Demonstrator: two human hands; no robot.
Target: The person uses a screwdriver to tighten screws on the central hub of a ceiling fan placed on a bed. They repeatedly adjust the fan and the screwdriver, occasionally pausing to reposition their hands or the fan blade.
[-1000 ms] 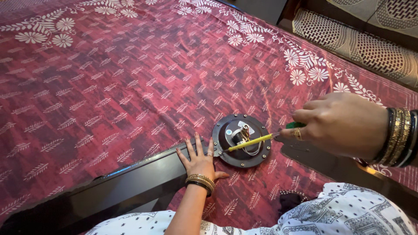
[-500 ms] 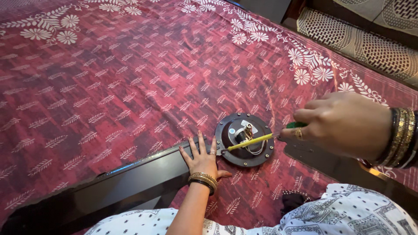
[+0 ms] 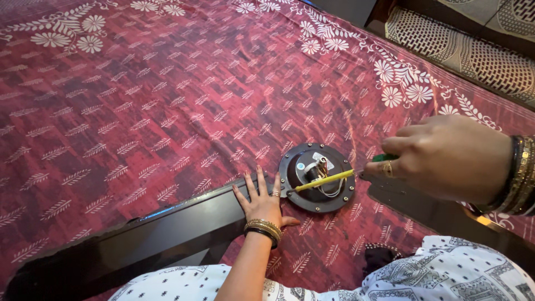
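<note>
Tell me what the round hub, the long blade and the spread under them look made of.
Round hub: dark painted metal, going by its smooth rim and screws.
Long blade: glossy black, reflecting light; metal or coated board, unclear.
Spread: woven cloth, matte, red with white printed leaves and flowers.

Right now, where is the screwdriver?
In the head view, right of centre: the right hand holds the screwdriver, its yellow shaft lying across the round black motor hub, tip beside the left hand.
</note>
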